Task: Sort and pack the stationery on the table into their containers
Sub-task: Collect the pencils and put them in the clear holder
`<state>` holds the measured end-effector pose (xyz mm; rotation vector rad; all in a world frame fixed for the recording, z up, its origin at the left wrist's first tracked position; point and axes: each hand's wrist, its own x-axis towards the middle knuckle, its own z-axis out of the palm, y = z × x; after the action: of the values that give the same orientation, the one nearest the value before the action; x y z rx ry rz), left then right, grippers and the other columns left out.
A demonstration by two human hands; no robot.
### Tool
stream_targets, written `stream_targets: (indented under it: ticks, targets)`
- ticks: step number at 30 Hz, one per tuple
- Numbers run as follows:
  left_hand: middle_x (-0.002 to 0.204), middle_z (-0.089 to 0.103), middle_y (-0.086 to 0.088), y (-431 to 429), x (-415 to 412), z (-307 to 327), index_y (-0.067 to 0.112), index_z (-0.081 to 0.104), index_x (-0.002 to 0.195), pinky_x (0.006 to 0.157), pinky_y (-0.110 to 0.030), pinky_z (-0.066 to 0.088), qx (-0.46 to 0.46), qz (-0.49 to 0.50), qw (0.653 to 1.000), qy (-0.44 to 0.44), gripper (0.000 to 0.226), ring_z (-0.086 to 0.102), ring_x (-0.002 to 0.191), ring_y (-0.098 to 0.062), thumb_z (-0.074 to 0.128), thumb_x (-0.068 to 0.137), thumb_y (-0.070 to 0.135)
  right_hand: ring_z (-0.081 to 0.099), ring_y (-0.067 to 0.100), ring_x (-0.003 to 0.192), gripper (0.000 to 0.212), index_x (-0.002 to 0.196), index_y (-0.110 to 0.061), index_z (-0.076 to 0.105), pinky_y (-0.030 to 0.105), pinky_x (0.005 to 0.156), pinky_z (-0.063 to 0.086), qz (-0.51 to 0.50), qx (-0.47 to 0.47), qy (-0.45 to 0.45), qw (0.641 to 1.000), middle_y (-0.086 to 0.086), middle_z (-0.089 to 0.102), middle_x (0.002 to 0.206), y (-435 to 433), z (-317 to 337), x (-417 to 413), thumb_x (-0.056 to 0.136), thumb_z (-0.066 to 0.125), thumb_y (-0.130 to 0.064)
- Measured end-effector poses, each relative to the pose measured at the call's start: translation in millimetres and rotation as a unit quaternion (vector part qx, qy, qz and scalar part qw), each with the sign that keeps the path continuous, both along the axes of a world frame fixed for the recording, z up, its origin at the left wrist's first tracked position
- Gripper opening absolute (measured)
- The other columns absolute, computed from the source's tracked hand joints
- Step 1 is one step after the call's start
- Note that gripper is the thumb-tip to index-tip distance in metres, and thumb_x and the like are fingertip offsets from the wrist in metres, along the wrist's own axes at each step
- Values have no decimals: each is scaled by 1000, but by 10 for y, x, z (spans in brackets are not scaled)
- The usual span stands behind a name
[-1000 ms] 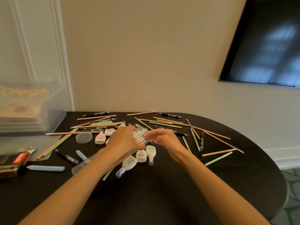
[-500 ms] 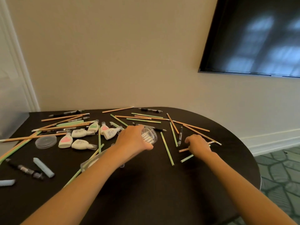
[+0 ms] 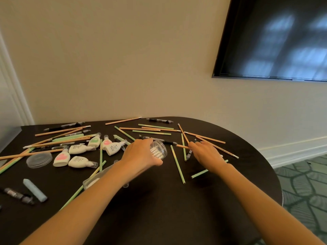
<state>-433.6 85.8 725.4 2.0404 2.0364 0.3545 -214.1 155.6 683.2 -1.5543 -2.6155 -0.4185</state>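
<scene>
Left fingers (image 3: 142, 143) grip clear jar (image 3: 159, 151), right fingers (image 3: 192, 145) pinch orange pencil (image 3: 182, 146), inside table (image 3: 177, 209) edge.

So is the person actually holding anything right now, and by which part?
The left hand grips a clear jar round its side. The right hand seems to pinch an orange pencil near one end.
</scene>
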Motion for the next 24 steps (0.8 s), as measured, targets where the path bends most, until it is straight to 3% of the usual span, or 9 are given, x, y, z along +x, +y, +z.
stream_targets:
  ticks: [4, 8, 12, 14, 18, 21, 23, 24]
  targets:
    - [127, 54, -1, -18, -59, -1, 19, 40, 135, 91, -31, 46, -1, 3, 1000, -4, 75, 50, 114, -17, 70, 73, 49, 57, 24, 98, 37, 121, -15, 55, 32, 88, 44, 74, 91, 72, 990, 9, 61, 106, -71, 46, -173, 86, 62, -5]
    - [124, 55, -1, -62, -143, 5, 20, 42, 133, 89, -31, 46, 6, 11, 1000, -25, 75, 52, 111, -17, 71, 71, 50, 61, 22, 82, 42, 102, -14, 64, 36, 81, 52, 168, 168, 101, 966, 6, 62, 88, -170, 165, -468, 66, 78, 2]
    - [120, 57, 0, -119, -227, 31, 20, 47, 128, 84, -27, 43, 17, 19, 998, -50, 68, 53, 106, -16, 71, 71, 49, 64, 22, 80, 43, 95, -13, 67, 45, 99, 41, 250, 223, 98, 937, 5, 63, 83, -232, 248, -833, 57, 83, 1]
    - [119, 59, 0, -155, -304, 46, 21, 48, 126, 80, -25, 41, 23, 27, 997, -69, 66, 53, 106, -15, 72, 71, 48, 62, 21, 75, 41, 93, -13, 66, 47, 102, 36, 255, 267, 96, 925, 5, 61, 80, -209, 290, -954, 57, 85, -4]
    - [117, 60, 1, -228, -422, 88, 22, 51, 124, 76, -24, 38, 38, 37, 993, -101, 62, 54, 105, -15, 73, 71, 45, 55, 20, 68, 47, 99, -15, 54, 50, 98, 41, 266, 322, 71, 906, 7, 57, 75, -172, 366, -1063, 63, 84, -17]
    - [118, 59, 0, -268, -487, 103, 22, 50, 125, 78, -25, 39, 44, 40, 991, -116, 63, 53, 105, -16, 73, 71, 45, 59, 22, 68, 37, 96, -11, 67, 51, 98, 40, 267, 372, 30, 888, 8, 61, 75, -197, 436, -1176, 64, 82, -21]
    - [119, 59, -1, -294, -540, 112, 22, 49, 127, 80, -26, 40, 48, 41, 991, -114, 65, 52, 107, -17, 73, 71, 46, 60, 23, 69, 26, 92, -10, 71, 53, 101, 36, 220, 405, 44, 886, 8, 61, 73, -208, 467, -1263, 76, 69, -31]
    - [120, 59, -1, -299, -571, 112, 22, 49, 128, 82, -28, 42, 50, 42, 991, -114, 68, 53, 107, -17, 73, 70, 46, 59, 24, 70, 35, 90, -11, 71, 54, 103, 31, 181, 407, 58, 893, 8, 61, 72, -227, 494, -1307, 84, 57, -41]
